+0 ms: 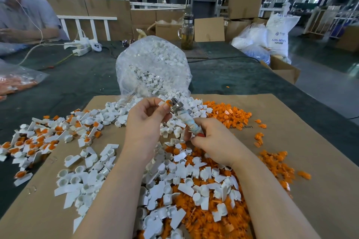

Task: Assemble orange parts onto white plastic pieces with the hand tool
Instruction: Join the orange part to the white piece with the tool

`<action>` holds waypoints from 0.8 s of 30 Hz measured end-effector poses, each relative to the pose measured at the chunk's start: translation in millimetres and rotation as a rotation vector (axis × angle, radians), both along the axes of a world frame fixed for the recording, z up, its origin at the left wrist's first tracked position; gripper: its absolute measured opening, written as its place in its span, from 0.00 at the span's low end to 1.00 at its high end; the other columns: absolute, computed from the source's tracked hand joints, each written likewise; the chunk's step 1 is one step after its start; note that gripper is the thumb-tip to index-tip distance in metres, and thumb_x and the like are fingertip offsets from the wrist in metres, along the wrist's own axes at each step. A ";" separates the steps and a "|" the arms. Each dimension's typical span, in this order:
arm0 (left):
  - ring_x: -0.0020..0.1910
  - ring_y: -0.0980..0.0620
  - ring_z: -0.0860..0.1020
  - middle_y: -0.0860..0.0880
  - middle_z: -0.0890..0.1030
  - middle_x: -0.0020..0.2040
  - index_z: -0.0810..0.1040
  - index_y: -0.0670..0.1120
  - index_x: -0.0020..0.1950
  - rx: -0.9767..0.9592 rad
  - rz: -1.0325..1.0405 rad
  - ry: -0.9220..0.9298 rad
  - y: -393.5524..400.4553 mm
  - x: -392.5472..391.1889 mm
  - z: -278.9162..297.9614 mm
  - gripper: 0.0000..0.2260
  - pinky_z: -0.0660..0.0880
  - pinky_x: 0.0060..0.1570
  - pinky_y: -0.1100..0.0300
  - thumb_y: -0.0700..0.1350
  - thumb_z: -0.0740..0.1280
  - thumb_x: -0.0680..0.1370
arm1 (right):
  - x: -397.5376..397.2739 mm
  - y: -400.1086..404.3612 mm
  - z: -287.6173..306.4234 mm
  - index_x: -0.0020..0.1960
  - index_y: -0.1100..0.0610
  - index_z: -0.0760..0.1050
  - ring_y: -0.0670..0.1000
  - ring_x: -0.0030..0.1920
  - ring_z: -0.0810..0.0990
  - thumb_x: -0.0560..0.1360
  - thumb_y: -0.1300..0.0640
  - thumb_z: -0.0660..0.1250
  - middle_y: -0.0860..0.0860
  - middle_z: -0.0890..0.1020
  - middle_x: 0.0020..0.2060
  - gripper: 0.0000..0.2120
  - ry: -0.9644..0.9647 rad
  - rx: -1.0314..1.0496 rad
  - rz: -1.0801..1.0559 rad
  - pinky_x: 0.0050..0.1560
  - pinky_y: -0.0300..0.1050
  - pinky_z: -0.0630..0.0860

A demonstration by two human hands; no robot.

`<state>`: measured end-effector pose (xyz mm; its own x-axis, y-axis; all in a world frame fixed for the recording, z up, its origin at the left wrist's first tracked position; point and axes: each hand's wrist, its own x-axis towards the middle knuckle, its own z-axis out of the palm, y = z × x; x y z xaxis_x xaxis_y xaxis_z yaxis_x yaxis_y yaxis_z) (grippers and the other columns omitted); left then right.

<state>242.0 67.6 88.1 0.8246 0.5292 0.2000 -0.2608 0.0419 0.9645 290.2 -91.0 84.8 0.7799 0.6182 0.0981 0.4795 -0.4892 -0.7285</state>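
Hands raised: left hand [144, 117] pinches white piece [162, 103], right hand [211, 141] grips hand tool [183, 115].

The lower end of the tape-wrapped, metal-headed hand tool [184, 116] is hidden inside the right hand [211, 139] gripping it. At the tool's head, the small orange plastic part [167, 103] is mostly covered by the left hand [147, 120] fingertips; its seating is unclear.

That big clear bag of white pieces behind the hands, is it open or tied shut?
Open. The clear bag lies with its mouth toward the cardboard sheet, and white pieces spill out of it.
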 end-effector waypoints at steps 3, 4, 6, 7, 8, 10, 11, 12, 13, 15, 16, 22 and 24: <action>0.33 0.59 0.80 0.56 0.81 0.31 0.78 0.45 0.42 -0.003 -0.003 0.001 0.6 0.2 -0.8 0.07 0.78 0.39 0.68 0.34 0.68 0.78 | 1.0 0.3 -1.7 0.43 0.47 0.78 0.43 0.40 0.79 0.74 0.63 0.63 0.48 0.83 0.43 0.11 -0.017 -0.017 -0.005 0.43 0.49 0.77; 0.33 0.59 0.80 0.57 0.81 0.31 0.78 0.45 0.42 -0.003 -0.003 0.000 1.0 0.2 -1.2 0.07 0.77 0.39 0.68 0.34 0.68 0.78 | 1.1 0.3 -2.2 0.42 0.46 0.77 0.40 0.36 0.77 0.74 0.63 0.63 0.48 0.83 0.43 0.12 -0.022 -0.020 -0.005 0.38 0.45 0.75; 0.33 0.59 0.80 0.57 0.81 0.31 0.78 0.44 0.42 -0.007 -0.006 -0.002 1.6 0.0 -1.7 0.07 0.78 0.39 0.68 0.34 0.68 0.78 | 1.4 0.2 -3.1 0.42 0.46 0.76 0.37 0.32 0.75 0.74 0.62 0.63 0.47 0.82 0.41 0.12 -0.031 -0.027 -0.007 0.34 0.39 0.70; 0.33 0.59 0.80 0.57 0.81 0.31 0.78 0.44 0.43 -0.012 -0.010 -0.002 1.9 -0.1 -1.7 0.07 0.78 0.39 0.68 0.34 0.68 0.78 | 1.9 0.5 -3.8 0.42 0.46 0.76 0.37 0.32 0.74 0.74 0.62 0.63 0.47 0.82 0.41 0.11 -0.038 -0.031 -0.007 0.34 0.38 0.69; 0.33 0.59 0.80 0.56 0.81 0.32 0.78 0.44 0.43 -0.019 -0.015 0.000 2.3 -0.1 -1.9 0.07 0.78 0.39 0.68 0.34 0.68 0.78 | 2.2 0.6 -4.8 0.43 0.46 0.76 0.37 0.31 0.74 0.75 0.61 0.63 0.47 0.81 0.40 0.10 -0.050 -0.035 -0.007 0.33 0.37 0.68; 0.33 0.58 0.81 0.56 0.82 0.32 0.79 0.44 0.43 -0.050 -0.033 0.015 2.8 -0.2 -2.0 0.06 0.79 0.41 0.65 0.35 0.68 0.78 | 2.8 1.8 -7.5 0.45 0.49 0.77 0.40 0.30 0.73 0.75 0.59 0.64 0.46 0.80 0.37 0.06 -0.084 -0.039 -0.016 0.32 0.40 0.68; 0.34 0.57 0.81 0.55 0.82 0.32 0.79 0.44 0.43 -0.081 -0.043 0.025 2.9 0.0 -2.0 0.06 0.80 0.42 0.64 0.35 0.68 0.78 | 3.1 2.4 -9.0 0.46 0.51 0.77 0.42 0.31 0.73 0.76 0.57 0.65 0.47 0.79 0.36 0.03 -0.104 -0.043 -0.029 0.32 0.42 0.69; 0.34 0.56 0.81 0.54 0.83 0.33 0.79 0.43 0.43 -0.129 -0.046 0.037 3.3 -0.1 -2.0 0.05 0.81 0.42 0.62 0.36 0.68 0.78 | 3.2 3.1 -10.3 0.47 0.52 0.77 0.44 0.32 0.74 0.76 0.55 0.66 0.47 0.79 0.36 0.02 -0.125 -0.051 -0.046 0.33 0.46 0.71; 0.34 0.55 0.82 0.53 0.84 0.34 0.79 0.43 0.44 -0.202 -0.043 0.048 3.9 -0.2 -1.5 0.04 0.82 0.43 0.61 0.36 0.68 0.78 | 3.3 3.6 -11.6 0.47 0.53 0.77 0.46 0.34 0.74 0.77 0.53 0.66 0.48 0.79 0.36 0.04 -0.145 -0.063 -0.066 0.35 0.49 0.72; 0.38 0.54 0.84 0.49 0.86 0.39 0.79 0.42 0.47 -0.404 -0.010 0.056 8.5 -1.4 -0.4 0.02 0.83 0.42 0.61 0.37 0.68 0.78 | 4.1 3.7 -13.6 0.45 0.53 0.76 0.49 0.35 0.75 0.77 0.51 0.66 0.49 0.78 0.36 0.06 -0.182 -0.079 -0.108 0.35 0.51 0.73; 0.40 0.54 0.85 0.47 0.87 0.42 0.80 0.41 0.50 -0.515 0.025 0.054 12.5 -2.5 0.0 0.02 0.83 0.41 0.61 0.38 0.68 0.78 | 4.9 3.5 -14.4 0.45 0.53 0.75 0.48 0.34 0.74 0.77 0.51 0.66 0.48 0.78 0.36 0.06 -0.196 -0.074 -0.128 0.33 0.49 0.72; 0.43 0.55 0.86 0.45 0.86 0.50 0.77 0.39 0.56 -1.028 0.326 -0.095 45.7 -7.7 -0.5 0.05 0.81 0.40 0.64 0.38 0.64 0.81 | 10.5 1.5 -18.7 0.41 0.50 0.72 0.46 0.34 0.75 0.75 0.52 0.66 0.46 0.77 0.35 0.05 -0.254 -0.083 -0.262 0.31 0.41 0.67; 0.44 0.57 0.85 0.46 0.85 0.51 0.75 0.41 0.53 -1.102 0.366 -0.142 55.3 -9.0 -2.1 0.04 0.81 0.42 0.64 0.38 0.61 0.83 | 11.9 1.9 -20.3 0.40 0.48 0.71 0.46 0.34 0.75 0.75 0.51 0.65 0.45 0.77 0.35 0.06 -0.257 -0.101 -0.299 0.30 0.41 0.66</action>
<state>233.0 122.9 86.0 0.5939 0.6750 -0.4378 -0.5331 0.7377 0.4143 302.0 -89.1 64.4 0.8847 0.3844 0.2638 0.4655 -0.6975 -0.5449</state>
